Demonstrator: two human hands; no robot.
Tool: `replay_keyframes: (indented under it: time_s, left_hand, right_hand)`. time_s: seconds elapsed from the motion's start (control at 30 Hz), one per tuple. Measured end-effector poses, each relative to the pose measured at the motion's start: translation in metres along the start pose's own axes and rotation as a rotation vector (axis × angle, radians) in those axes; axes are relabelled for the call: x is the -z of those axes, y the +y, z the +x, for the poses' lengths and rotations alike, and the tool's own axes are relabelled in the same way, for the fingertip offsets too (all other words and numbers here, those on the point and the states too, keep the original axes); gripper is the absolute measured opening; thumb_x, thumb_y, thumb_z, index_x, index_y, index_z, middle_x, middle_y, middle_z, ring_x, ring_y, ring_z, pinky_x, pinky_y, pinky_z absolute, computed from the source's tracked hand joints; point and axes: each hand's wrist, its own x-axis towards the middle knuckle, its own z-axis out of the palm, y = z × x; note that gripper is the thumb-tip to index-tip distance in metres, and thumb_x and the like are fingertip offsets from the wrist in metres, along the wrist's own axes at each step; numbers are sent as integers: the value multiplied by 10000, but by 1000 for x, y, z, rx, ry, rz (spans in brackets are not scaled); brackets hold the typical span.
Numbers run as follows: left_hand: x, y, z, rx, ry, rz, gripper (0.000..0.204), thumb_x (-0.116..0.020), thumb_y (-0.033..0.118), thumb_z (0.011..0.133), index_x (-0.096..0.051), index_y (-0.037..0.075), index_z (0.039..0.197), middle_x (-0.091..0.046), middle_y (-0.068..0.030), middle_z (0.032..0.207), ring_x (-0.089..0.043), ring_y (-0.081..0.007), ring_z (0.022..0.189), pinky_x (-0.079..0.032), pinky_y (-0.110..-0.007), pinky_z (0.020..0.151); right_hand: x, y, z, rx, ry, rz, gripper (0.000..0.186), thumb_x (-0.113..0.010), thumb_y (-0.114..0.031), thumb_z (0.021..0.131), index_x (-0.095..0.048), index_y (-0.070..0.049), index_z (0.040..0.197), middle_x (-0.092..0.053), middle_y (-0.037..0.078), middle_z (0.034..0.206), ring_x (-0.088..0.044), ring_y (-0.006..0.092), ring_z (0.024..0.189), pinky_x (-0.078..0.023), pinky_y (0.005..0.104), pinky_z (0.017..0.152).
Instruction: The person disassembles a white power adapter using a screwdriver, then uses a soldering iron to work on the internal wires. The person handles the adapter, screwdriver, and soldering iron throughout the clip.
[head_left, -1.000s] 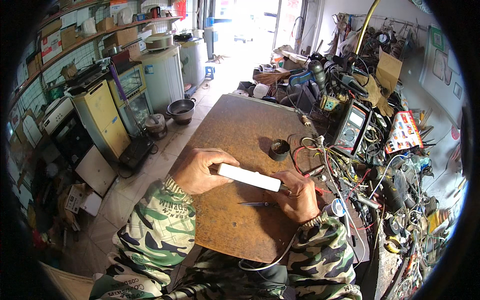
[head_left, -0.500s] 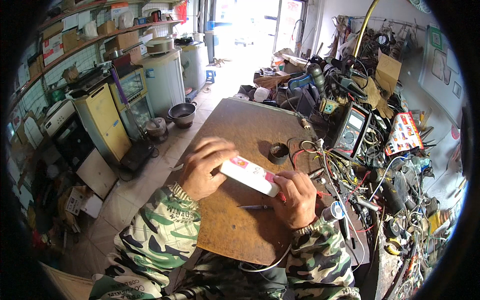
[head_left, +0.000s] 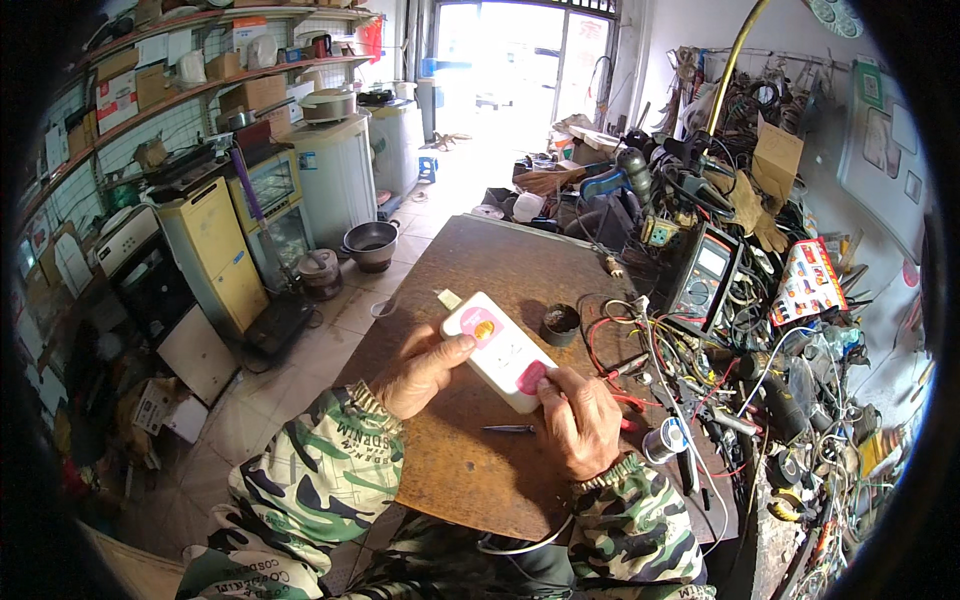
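Note:
A flat white plastic case (head_left: 507,358) with rounded corners and pink labels is held over the brown table (head_left: 450,470), its labelled face up. A pale tab juts from its far left end. My left hand (head_left: 420,374) grips that end, thumb on the face. My right hand (head_left: 582,428) holds the near right end, thumb and fingers at the lower label. Beneath the case, a slim pointed metal tool (head_left: 508,429) lies on the table, one end near my right hand. A small dark round pot (head_left: 560,323) stands just beyond the case. Something red shows beside my right hand, partly hidden.
On the right are tangled wires, a multimeter (head_left: 703,270), a solder spool (head_left: 664,441) and a red-and-white printed bag (head_left: 806,284). Past the table's left side, a dark basin (head_left: 371,245) stands on the tiled floor near old appliances (head_left: 213,245). A lamp arm (head_left: 727,70) rises at the far right.
The white case has turned so its labelled face shows more fully, and its tab has come into view. My left hand has moved down from above its end to hold it by the side.

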Motion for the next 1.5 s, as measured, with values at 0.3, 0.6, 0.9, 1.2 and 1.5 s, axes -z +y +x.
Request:
replay_keyframes:
  time_s: [0.3,0.6,0.9,1.2,1.5]
  left_hand:
    - [7,12,0,-166,132,-105,560,-632,76,925,-408,38,1437,-602,-72,1249,-608,-169,1139,-538,-339,920]
    - [-10,14,-8,-150,-83,-164,612,-685,152,915,-411,0,1441,-567,-136,1339,-553,-226,1247,-459,-363,1055]
    - [109,50,-13,-414,390,-1012,304,-483,206,1042,-529,-61,1179,-652,-197,1134,-677,-284,1020,-601,-389,884]
    - [173,94,-59,-485,613,-439,227,-532,202,1039,-607,36,1175,-609,-16,887,-464,-53,583,-365,-191,477]
    - [10,93,-4,-250,176,472,379,-523,345,1047,-662,7,1148,-593,-14,691,-350,-12,461,-288,-166,405]
  right_hand:
    - [-7,-11,-2,-547,-179,302,532,-823,-163,774,-567,9,1208,-646,182,996,-680,321,821,-563,396,665]
    - [-7,-17,13,-715,-327,635,706,-850,-231,775,-501,46,1323,-684,199,1071,-715,282,878,-556,367,780]
    - [10,8,12,-861,-608,1064,475,-832,-177,831,-626,56,1189,-700,65,984,-631,124,898,-522,287,785]
    - [12,33,-3,-844,-628,783,381,-751,-252,893,-691,35,1135,-729,152,914,-677,186,842,-531,347,763]
    - [10,33,-7,-756,-558,634,356,-780,-226,839,-709,6,1099,-717,225,931,-721,332,881,-538,391,780]
